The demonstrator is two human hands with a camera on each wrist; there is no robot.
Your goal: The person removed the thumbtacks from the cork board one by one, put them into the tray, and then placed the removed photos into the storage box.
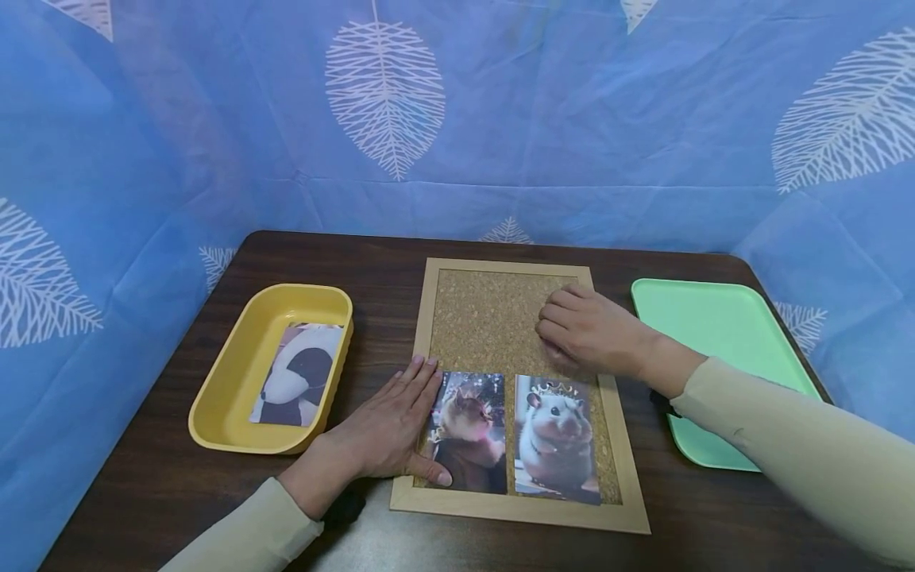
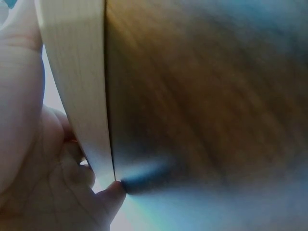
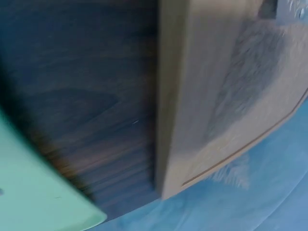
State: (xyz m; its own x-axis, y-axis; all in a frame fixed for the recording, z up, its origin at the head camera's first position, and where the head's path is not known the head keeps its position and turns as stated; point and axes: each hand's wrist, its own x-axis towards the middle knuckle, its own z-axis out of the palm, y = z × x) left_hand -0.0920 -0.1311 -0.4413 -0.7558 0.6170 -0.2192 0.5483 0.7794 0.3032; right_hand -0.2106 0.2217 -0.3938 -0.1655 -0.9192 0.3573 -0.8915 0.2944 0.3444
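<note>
A wood-framed cork board [image 1: 493,318] lies on the table with two photos along its lower half. One photo shows a squirrel-like animal [image 1: 468,429]; the other, a crowned hamster [image 1: 556,437]. My left hand [image 1: 382,425] rests spread over the board's left rim, its thumb at the lower left of the squirrel-like animal photo. In the left wrist view, this hand [image 2: 48,163] is beside the wooden rim [image 2: 79,72]. Over the cork's right side, above the hamster photo, my right hand [image 1: 589,330] has bent fingers; I cannot tell whether it pinches anything. The right wrist view shows the board's frame [image 3: 187,96].
At the left stands a yellow basket [image 1: 221,389] with one photo [image 1: 300,373] of a dark and white figure in it. A light green tray [image 1: 722,326] lies at the right, partly under my right sleeve. Behind the dark wood table [image 1: 379,262] hangs a blue leaf-patterned cloth [image 1: 500,119].
</note>
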